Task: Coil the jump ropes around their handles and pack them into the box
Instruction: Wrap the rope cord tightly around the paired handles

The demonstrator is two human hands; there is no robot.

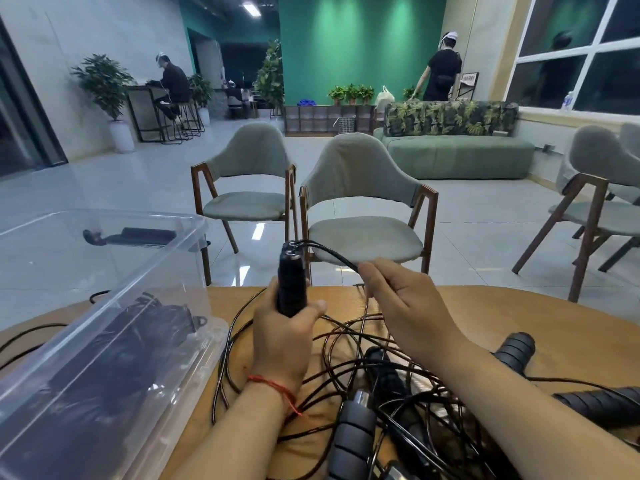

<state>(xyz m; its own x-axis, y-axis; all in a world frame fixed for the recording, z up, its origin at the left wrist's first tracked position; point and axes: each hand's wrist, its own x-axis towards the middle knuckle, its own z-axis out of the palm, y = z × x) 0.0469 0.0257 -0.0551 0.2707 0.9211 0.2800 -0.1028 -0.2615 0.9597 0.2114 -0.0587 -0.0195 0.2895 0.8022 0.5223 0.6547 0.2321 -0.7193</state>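
Gripping black handles [292, 278] upright in the left hand [282, 341], the person pinched the rope [332, 252] with the right hand [405, 303]; slack trailing into the tangle [381, 375] beside the box [214, 341] looked liable to snag mid-coil.

Cool, fairly dim light surrounds me. A white rectangular ceiling light panel [251, 9] and spotlight pools brighten the green back wall [360, 46]; the glossy pale tiled floor [258, 232] shows white glare. My view bows at its edges, bending the white window frame [595, 46].
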